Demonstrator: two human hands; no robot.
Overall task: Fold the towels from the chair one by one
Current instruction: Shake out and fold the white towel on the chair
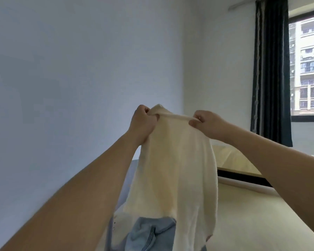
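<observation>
Lowest in view, a light blue denim garment (152, 236) lies bunched beneath the hanging cloth. Cream towel (172, 167) hangs full length in the air, its top hem stretched between both hands. Left hand (143, 122) grips the top left corner, fingers curled round it. Right hand (207, 122) pinches the hem's right end. Beyond: cream bed surface (252, 211), dark curtain (272, 69), window (306, 66).

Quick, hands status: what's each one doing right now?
Left hand: grips the cream towel's top edge.
Right hand: pinches the same edge.
</observation>
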